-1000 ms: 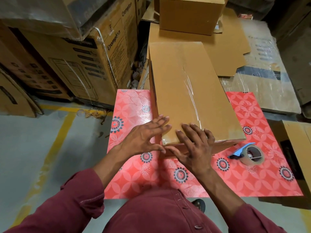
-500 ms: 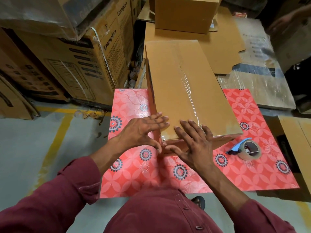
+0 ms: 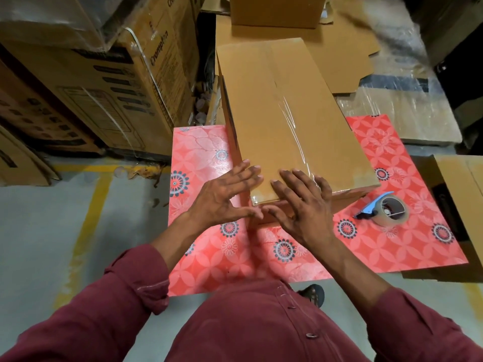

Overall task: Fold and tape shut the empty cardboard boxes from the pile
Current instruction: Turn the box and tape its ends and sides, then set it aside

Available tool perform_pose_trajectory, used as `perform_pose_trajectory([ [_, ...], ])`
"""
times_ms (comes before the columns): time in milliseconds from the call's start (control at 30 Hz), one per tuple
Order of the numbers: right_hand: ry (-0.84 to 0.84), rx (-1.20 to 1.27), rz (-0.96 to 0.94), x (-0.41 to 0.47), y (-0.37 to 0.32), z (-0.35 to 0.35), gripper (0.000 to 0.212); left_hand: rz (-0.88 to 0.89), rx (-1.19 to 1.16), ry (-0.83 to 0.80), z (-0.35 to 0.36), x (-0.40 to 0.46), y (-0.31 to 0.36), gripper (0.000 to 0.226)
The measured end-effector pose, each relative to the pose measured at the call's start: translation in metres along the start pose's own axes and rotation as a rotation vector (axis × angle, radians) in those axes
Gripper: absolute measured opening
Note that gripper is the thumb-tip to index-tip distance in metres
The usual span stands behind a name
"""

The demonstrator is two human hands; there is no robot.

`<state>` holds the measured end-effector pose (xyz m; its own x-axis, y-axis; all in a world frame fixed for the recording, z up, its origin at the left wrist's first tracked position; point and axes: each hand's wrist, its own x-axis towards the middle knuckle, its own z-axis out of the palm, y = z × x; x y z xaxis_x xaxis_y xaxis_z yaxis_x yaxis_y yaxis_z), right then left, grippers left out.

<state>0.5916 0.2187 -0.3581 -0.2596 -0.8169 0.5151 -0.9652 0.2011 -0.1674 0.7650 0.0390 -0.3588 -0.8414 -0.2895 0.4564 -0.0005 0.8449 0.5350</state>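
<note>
A long closed cardboard box (image 3: pixel 282 111) lies on a red flower-patterned sheet (image 3: pixel 203 158), with a strip of clear tape running down its top seam. My left hand (image 3: pixel 224 197) lies flat with straight fingers at the near left corner of the box. My right hand (image 3: pixel 303 205) presses flat on the near end of the taped top, its thumb over the front edge. A roll of clear tape in a blue dispenser (image 3: pixel 386 211) sits on the sheet to the right of the box.
Large printed cartons (image 3: pixel 109 82) stack up on the left. Flat cardboard sheets (image 3: pixel 337 56) and another closed box (image 3: pixel 274 9) lie behind. Plastic-wrapped cardboard (image 3: pixel 400 105) is at the right rear, an open carton (image 3: pixel 462 194) at the right edge. Grey floor with yellow lines is on the left.
Both hands stay flat on the near end of the box, shifting only slightly. The camera has tilted a little; a person seen at the far right half a second ago is out of view.
</note>
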Motion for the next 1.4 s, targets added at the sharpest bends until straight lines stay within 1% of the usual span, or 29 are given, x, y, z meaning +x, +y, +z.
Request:
perform_pose_trajectory([
  [100, -0.024, 0.024, 0.003, 0.001, 0.001, -0.001, 0.048, -0.029, 0.005, 0.081, 0.012, -0.004, 0.006, 0.07],
  [200, -0.105, 0.087, -0.004, 0.001, 0.004, -0.007, 0.051, -0.056, -0.058, 0.076, 0.016, -0.007, 0.01, 0.068],
  [233, -0.111, 0.148, -0.013, 0.002, 0.007, -0.011, 0.048, -0.081, -0.093, 0.071, 0.016, -0.009, 0.013, 0.067],
  [267, -0.089, 0.225, -0.013, 0.003, 0.013, -0.015, 0.043, -0.122, -0.128, 0.074, 0.017, -0.009, 0.016, 0.066],
  [333, 0.025, 0.315, 0.034, 0.008, 0.031, -0.026, 0.036, -0.231, -0.164, 0.12, 0.019, -0.007, 0.028, 0.064],
  [400, 0.12, 0.253, 0.146, 0.021, 0.055, -0.038, 0.036, -0.376, -0.152, 0.231, 0.022, 0.004, 0.04, 0.064],
  [433, 0.116, 0.183, 0.241, 0.031, 0.069, -0.044, 0.04, -0.479, -0.164, 0.282, 0.023, 0.012, 0.046, 0.065],
  [467, 0.058, 0.093, 0.365, 0.041, 0.083, -0.049, 0.049, -0.594, -0.196, 0.312, 0.023, 0.023, 0.051, 0.068],
  [533, -0.156, -0.04, 0.636, 0.059, 0.109, -0.055, 0.068, -0.786, -0.274, 0.314, 0.023, 0.043, 0.055, 0.079],
  [567, -0.26, -0.042, 0.75, 0.066, 0.118, -0.056, 0.074, -0.835, -0.341, 0.304, 0.023, 0.053, 0.055, 0.084],
  [600, -0.337, -0.003, 0.83, 0.069, 0.122, -0.055, 0.076, -0.867, -0.431, 0.294, 0.025, 0.062, 0.055, 0.09],
  [633, -0.384, 0.034, 0.866, 0.071, 0.122, -0.054, 0.074, -0.907, -0.499, 0.278, 0.027, 0.069, 0.052, 0.098],
  [667, -0.42, 0.038, 0.865, 0.071, 0.117, -0.055, 0.071, -0.954, -0.5, 0.249, 0.027, 0.074, 0.05, 0.108],
  [700, -0.447, 0.019, 0.838, 0.069, 0.112, -0.057, 0.069, -0.992, -0.441, 0.211, 0.024, 0.076, 0.045, 0.115],
  [733, -0.48, -0.003, 0.812, 0.066, 0.107, -0.059, 0.07, -1.012, -0.346, 0.168, 0.018, 0.075, 0.037, 0.116],
  [767, -0.512, -0.013, 0.8, 0.063, 0.104, -0.061, 0.071, -1.011, -0.243, 0.135, 0.008, 0.072, 0.029, 0.113],
  [800, -0.534, 0.011, 0.805, 0.061, 0.101, -0.065, 0.073, -1.016, -0.161, 0.109, -0.004, 0.068, 0.02, 0.109],
  [867, -0.508, 0.082, 0.862, 0.061, 0.1, -0.07, 0.075, -1.071, -0.061, 0.078, -0.029, 0.062, 0.005, 0.104],
  [967, -0.46, 0.383, 1.015, 0.076, 0.106, -0.06, 0.089, -1.13, 0.093, 0.049, -0.049, 0.073, -0.003, 0.091],
  [1000, -0.439, 0.483, 1.035, 0.083, 0.106, -0.055, 0.096, -1.125, 0.083, 0.053, -0.051, 0.081, -0.004, 0.089],
  [1033, -0.4, 0.577, 1.055, 0.089, 0.108, -0.046, 0.103, -1.131, -0.003, 0.075, -0.049, 0.091, -0.003, 0.086],
  [1067, -0.361, 0.647, 1.071, 0.093, 0.108, -0.037, 0.105, -1.158, -0.151, 0.102, -0.046, 0.102, -0.002, 0.08],
  [1100, -0.337, 0.714, 1.057, 0.097, 0.105, -0.032, 0.095, -1.194, -0.314, 0.114, -0.041, 0.112, -0.002, 0.07],
  [1133, -0.338, 0.749, 1.037, 0.099, 0.102, -0.028, 0.076, -1.219, -0.445, 0.11, -0.036, 0.119, -0.003, 0.055],
  [1167, -0.337, 0.764, 1.023, 0.1, 0.1, -0.026, 0.055, -1.23, -0.507, 0.107, -0.033, 0.122, -0.003, 0.042],
  [1200, -0.328, 0.782, 1.004, 0.1, 0.101, -0.023, 0.042, -1.23, -0.525, 0.112, -0.031, 0.123, -0.003, 0.037],
  [1233, -0.326, 0.824, 1.018, 0.098, 0.101, -0.022, 0.037, -1.227, -0.522, 0.114, -0.029, 0.121, -0.002, 0.035],
  [1300, -0.306, 0.92, 1.051, 0.092, 0.106, -0.023, 0.04, -1.212, -0.524, 0.108, -0.027, 0.117, 0.0, 0.033],
  [1400, -0.274, 0.968, 1.079, 0.081, 0.11, -0.033, 0.042, -1.177, -0.51, 0.083, -0.024, 0.111, 0.01, 0.027],
])
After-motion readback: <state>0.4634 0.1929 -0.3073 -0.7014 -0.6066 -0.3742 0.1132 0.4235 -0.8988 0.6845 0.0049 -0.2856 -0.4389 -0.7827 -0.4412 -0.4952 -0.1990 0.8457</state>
